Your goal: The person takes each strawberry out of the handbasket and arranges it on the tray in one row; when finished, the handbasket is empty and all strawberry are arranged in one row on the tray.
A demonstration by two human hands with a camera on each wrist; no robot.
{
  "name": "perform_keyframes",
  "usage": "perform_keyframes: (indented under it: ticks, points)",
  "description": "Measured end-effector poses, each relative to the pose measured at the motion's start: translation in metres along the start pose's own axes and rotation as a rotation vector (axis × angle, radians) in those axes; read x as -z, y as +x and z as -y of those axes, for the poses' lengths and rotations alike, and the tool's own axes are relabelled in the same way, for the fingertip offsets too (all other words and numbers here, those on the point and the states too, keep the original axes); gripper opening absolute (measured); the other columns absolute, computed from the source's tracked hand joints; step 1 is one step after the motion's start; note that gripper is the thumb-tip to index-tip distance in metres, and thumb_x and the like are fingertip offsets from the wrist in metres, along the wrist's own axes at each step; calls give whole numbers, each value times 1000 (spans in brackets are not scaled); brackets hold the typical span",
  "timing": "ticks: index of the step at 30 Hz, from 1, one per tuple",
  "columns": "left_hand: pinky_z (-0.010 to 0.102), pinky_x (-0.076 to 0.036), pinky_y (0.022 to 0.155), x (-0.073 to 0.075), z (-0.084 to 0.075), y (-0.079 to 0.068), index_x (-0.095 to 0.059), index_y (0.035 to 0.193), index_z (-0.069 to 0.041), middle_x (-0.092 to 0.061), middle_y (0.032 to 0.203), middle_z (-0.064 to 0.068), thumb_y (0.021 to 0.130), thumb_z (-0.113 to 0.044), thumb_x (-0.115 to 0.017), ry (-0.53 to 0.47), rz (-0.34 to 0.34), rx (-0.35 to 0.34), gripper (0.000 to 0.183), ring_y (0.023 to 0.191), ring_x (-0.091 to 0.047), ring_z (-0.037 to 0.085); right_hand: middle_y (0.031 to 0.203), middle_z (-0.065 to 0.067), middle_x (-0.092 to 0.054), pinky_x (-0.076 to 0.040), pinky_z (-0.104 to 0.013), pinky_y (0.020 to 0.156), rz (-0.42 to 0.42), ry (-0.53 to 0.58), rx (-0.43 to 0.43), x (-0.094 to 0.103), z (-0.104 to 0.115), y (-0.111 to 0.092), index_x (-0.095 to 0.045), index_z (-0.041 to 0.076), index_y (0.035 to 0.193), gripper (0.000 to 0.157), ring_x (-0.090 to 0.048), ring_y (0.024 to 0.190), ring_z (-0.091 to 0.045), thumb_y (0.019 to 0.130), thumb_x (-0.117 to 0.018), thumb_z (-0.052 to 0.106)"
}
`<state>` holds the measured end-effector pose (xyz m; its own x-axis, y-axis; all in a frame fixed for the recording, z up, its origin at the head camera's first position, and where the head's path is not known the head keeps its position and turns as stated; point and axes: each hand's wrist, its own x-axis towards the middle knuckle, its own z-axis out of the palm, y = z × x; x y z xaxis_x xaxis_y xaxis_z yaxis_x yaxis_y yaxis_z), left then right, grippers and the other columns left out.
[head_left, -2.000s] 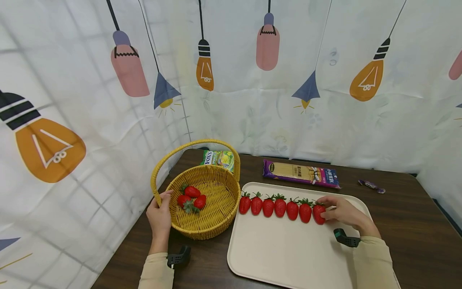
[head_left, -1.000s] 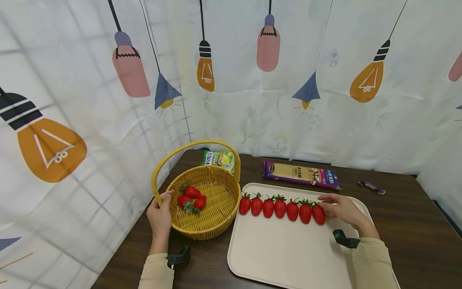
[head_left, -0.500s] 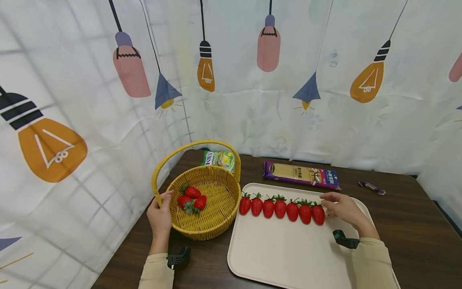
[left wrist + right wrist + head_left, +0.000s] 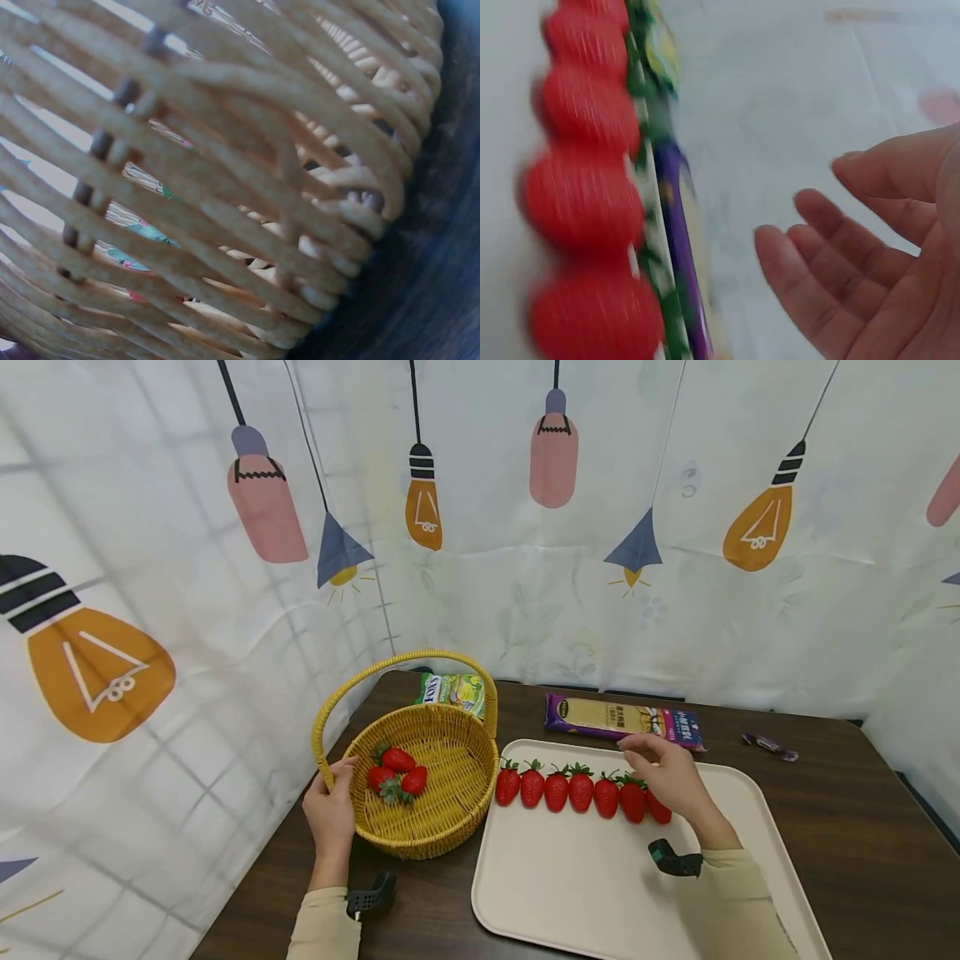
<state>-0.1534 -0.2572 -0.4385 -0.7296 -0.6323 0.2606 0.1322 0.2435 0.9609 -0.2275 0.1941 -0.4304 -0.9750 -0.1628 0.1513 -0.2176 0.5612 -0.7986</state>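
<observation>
My left hand (image 4: pixel 331 814) grips the yellow wicker basket (image 4: pixel 450 837) at its left side, where the tall handle meets the rim. Three red strawberries (image 4: pixel 414 780) with green leaves lie inside the basket. In the left wrist view the woven wall (image 4: pixel 225 195) fills most of the picture. My right hand (image 4: pixel 670 782) hovers above the right end of a row of strawberries (image 4: pixel 581 792) on the cream tray (image 4: pixel 585 877), partly covering the last one. In the right wrist view, its loosely bent fingers (image 4: pixel 784 274) hold nothing, beside the strawberries (image 4: pixel 585 199).
Behind the tray lies a purple pasta packet (image 4: pixel 600 712). A green candy bag (image 4: pixel 461 692) stands behind the basket. A small purple-wrapped candy (image 4: pixel 770 747) lies on the dark wooden table (image 4: pixel 840 810) at the right. A patterned curtain (image 4: pixel 480 593) hangs behind.
My right hand lets go of the rightmost strawberry, draws slightly away, then moves left and up over the row's end. My left hand keeps its place on the basket.
</observation>
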Motion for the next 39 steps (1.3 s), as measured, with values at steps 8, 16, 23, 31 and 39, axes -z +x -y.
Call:
perform_keyframes:
  ticks: [8,16,23,31,39]
  points:
    - [26,-32,73,1,1,0,-69,112,6,-66,118,24,100,-22,-56,-1,9,12,33,76,-49,6,108,-4,-69,-55,-33,75,46,58,213,-54,47,-2,-70,17,109,17,-65,86,-17,95,-63,10]
    - [28,-30,64,5,4,3,-69,111,4,-69,115,17,99,-21,-58,1,-1,35,30,58,-34,8,107,3,-69,-55,-30,74,138,122,374,-104,92,5,-72,17,104,18,-64,88,-13,93,-63,5]
    - [28,-30,71,4,5,2,-69,112,6,-69,115,19,99,-20,-58,-10,1,35,31,73,-47,8,106,3,-67,-53,-29,77,163,225,422,-146,118,7,-72,12,105,19,-62,92,-13,93,-61,3]
    - [29,-29,62,2,4,3,-69,113,5,-66,116,24,100,-19,-57,5,11,14,30,60,-34,12,108,-13,-68,-53,-24,79,239,497,291,-183,128,8,-68,2,110,19,-64,97,-29,94,-59,0]
    - [28,-29,64,1,3,2,-69,112,6,-65,116,25,100,-19,-57,10,15,-5,30,61,-35,9,111,-10,-68,-50,-28,81,333,406,268,-184,146,14,-68,1,112,21,-62,99,-20,93,-62,9]
